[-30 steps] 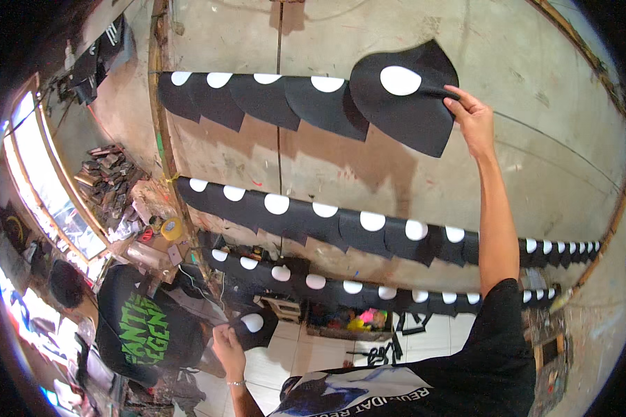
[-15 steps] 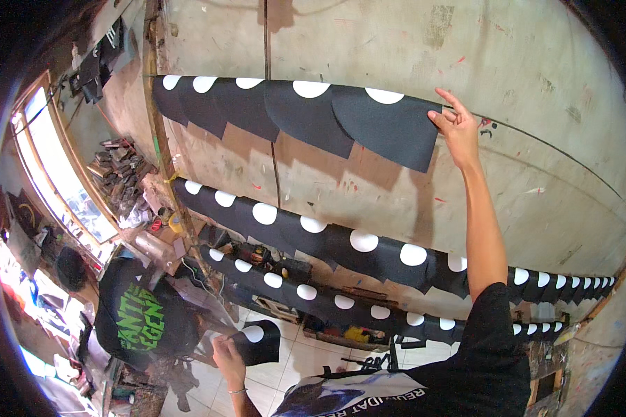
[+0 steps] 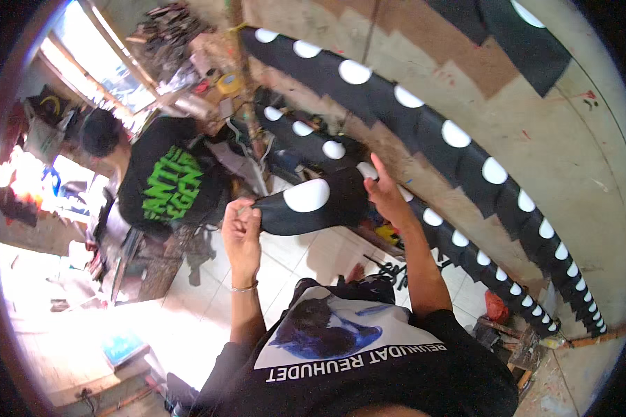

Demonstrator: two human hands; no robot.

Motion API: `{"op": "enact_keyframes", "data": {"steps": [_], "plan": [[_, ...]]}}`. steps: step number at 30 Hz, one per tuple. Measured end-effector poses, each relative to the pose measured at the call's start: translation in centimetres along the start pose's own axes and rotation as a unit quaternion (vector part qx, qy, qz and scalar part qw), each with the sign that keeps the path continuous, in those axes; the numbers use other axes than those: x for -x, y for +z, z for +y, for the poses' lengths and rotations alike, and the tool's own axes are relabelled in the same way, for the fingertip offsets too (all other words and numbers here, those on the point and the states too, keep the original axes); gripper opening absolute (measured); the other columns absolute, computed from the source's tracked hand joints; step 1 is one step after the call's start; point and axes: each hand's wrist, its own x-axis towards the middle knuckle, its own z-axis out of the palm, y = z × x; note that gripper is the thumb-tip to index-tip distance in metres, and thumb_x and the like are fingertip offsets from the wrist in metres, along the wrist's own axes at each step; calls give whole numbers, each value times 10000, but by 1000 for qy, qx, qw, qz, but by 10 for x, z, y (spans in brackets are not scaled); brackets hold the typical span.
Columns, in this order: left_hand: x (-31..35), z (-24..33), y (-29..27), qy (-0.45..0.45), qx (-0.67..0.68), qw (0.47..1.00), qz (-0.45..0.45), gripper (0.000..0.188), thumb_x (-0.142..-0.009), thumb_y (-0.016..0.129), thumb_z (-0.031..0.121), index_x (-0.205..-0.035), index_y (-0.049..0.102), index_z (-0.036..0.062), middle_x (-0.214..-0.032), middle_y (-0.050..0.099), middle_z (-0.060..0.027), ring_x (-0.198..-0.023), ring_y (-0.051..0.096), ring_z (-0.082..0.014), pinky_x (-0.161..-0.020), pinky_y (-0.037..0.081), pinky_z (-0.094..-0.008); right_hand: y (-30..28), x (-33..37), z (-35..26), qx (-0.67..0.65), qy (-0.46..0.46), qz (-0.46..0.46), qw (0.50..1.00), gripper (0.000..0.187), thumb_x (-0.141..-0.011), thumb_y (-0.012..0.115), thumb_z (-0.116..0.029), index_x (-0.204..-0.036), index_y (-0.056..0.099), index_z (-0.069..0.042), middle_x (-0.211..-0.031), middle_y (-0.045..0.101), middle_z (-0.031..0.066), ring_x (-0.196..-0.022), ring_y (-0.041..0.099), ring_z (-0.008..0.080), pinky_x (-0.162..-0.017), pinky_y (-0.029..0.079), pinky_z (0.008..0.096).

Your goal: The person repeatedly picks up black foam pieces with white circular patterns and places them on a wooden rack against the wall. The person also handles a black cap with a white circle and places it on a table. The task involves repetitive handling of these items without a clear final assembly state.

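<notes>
Between my hands, in front of my chest, stretches a floppy black sheet piece (image 3: 344,201) with a white oval spot. My left hand (image 3: 242,229) pinches its left corner between thumb and fingers. At the right end, my right hand (image 3: 389,198) has its thumb against the piece and its index finger raised; its other fingers are partly hidden. Similar spotted black pieces hang overlapping in a long middle row (image 3: 431,142). A lower row (image 3: 316,142) runs just behind the piece I hold, and part of an upper row (image 3: 539,59) shows at the top right.
At the left another person in a black shirt with green lettering (image 3: 170,174) stands by a cluttered work area. A stained pale wall (image 3: 570,160) rises behind the rows. Tiled floor (image 3: 285,257) lies below. A wooden post (image 3: 240,83) stands at the rows' left end.
The view has tilted downward. My right hand has come down from the upper row's end to the spotted black piece, which my left hand has brought up in front of me.
</notes>
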Motion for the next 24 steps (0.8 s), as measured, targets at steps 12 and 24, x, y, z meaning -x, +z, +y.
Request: {"op": "enact_keyframes", "data": {"steps": [12,24], "plan": [[27,-31,-58,-67,111,991,-42,177,-895,541,114,-1036,442,74,-748,477,52,-652,422,-31,-545,315,-161,75,45,-29,-36,-9,28,999,254,-764,693,-114,-1007,648,-55,-754,659,40,-720,543,37,-646,438,222],[35,-75,20,-91,81,980,-160,187,-931,470,139,-1034,391,4,-983,581,-181,-785,629,-218,-698,538,-309,-171,177,-234,361,-316,454,751,177,-781,669,-119,-942,689,-49,-821,673,36,-742,594,64,-690,479,219]]}}
